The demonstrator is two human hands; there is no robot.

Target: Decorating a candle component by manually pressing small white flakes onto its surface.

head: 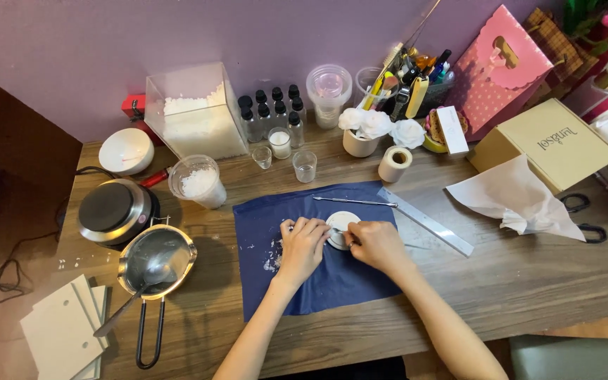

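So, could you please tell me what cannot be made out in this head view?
- White round piece: mostly hidden by left hand and right hand.
- Thin tool's tip in the right hand: too small to identify.
- Scissors: blades hidden under white paper.
- Black cable: cut off at the left edge.

Wooden table with blue cloth, metal ruler, hotplate.

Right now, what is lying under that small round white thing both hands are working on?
A dark blue cloth is spread under the round white disc, over the wooden table. Both hands cover the disc's edges.
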